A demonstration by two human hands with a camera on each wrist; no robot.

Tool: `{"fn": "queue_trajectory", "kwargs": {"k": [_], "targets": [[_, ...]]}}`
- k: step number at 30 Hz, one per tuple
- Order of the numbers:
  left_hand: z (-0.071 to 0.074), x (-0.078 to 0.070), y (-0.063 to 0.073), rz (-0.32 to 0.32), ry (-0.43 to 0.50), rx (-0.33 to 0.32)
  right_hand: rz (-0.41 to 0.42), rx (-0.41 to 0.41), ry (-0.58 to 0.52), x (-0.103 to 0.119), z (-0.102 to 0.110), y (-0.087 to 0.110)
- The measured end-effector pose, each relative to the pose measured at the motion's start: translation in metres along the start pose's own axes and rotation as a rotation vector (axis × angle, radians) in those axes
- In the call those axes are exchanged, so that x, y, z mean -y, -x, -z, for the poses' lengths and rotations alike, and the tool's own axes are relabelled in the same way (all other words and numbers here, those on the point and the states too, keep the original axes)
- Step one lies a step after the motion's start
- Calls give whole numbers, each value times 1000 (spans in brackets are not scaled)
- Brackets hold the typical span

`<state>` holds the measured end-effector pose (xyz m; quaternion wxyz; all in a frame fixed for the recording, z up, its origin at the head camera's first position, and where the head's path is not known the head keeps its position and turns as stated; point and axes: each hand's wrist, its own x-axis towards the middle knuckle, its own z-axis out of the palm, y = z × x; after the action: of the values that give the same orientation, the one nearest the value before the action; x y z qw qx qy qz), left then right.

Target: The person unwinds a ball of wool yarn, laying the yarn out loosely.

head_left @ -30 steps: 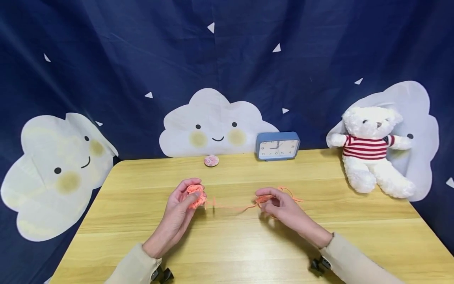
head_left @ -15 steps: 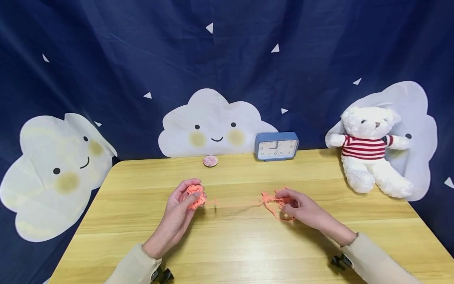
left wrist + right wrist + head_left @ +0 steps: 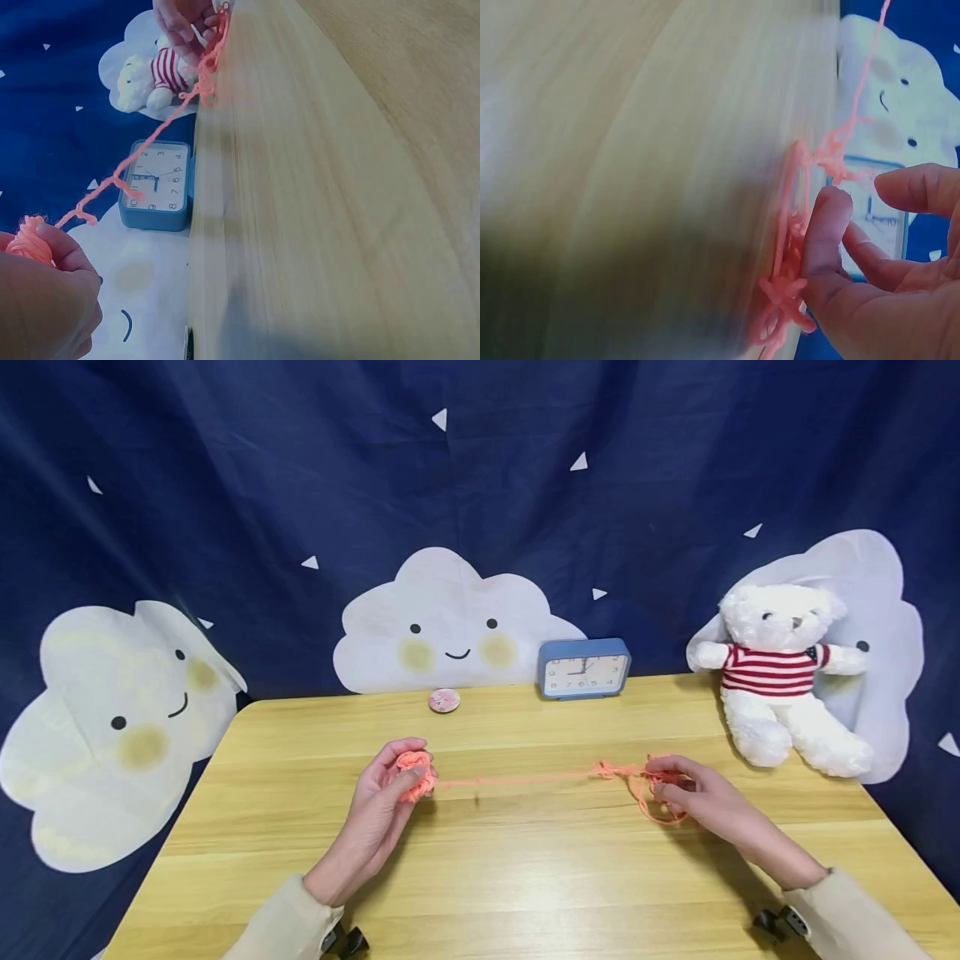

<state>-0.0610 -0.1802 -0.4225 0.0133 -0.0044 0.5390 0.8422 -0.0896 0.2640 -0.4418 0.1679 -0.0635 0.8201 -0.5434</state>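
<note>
My left hand (image 3: 386, 797) holds a small wound bundle of coral yarn (image 3: 414, 775), thumb pressed across it. From the bundle a taut strand of yarn (image 3: 112, 178), with short knotted tails along it, runs across to my right hand (image 3: 705, 793). There the curled fingers have a loose tangle of coral yarn (image 3: 784, 292) about them, with a loop hanging toward the tabletop. In the right wrist view the thumb and index fingertips stand apart near a knotted clump, and the tangle passes behind the fingers. Part of the left bundle is hidden by the thumb.
A wooden table (image 3: 510, 877) lies beneath both hands. At its back edge stand a blue clock (image 3: 585, 668) and a small round pink patterned object (image 3: 444, 700). A white teddy bear (image 3: 776, 677) in a striped sweater sits at the back right, before a dark blue curtain (image 3: 255, 460).
My right hand has moved to the right, carrying the yarn tangle along. The strand between the hands has grown longer and straighter. My left hand has stayed nearly in place.
</note>
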Motion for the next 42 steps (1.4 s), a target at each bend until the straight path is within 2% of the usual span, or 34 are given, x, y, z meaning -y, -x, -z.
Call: {"fn": "queue_trajectory", "kwargs": {"k": [7,11,15,17,19,22,26,29,32,35,42], "targets": [[-4,4,-2,7,8,13,-55,-127,-14,5,5,10],[-8,6,-5,9,19,17,-23,-226,-28,17,-1,11],[-11,7,-6,17,19,20,27,-299,-121,31,-12,7],[-12,6,-6,24,16,19,49,-303,-172,37,-20,4],[-12,6,-6,30,14,20,63,-286,-212,43,-29,1],[-13,6,-7,32,15,29,75,-219,-217,52,-45,-4],[-13,7,-7,29,20,42,120,-62,-199,64,-68,-13],[-14,7,-8,30,25,42,158,73,-230,71,-83,-22],[-16,7,-8,33,32,36,185,166,-259,76,-98,-30],[-18,6,-8,39,38,38,199,198,-256,79,-112,-37],[-17,6,-5,46,20,37,218,197,-160,85,-138,-47]]}}
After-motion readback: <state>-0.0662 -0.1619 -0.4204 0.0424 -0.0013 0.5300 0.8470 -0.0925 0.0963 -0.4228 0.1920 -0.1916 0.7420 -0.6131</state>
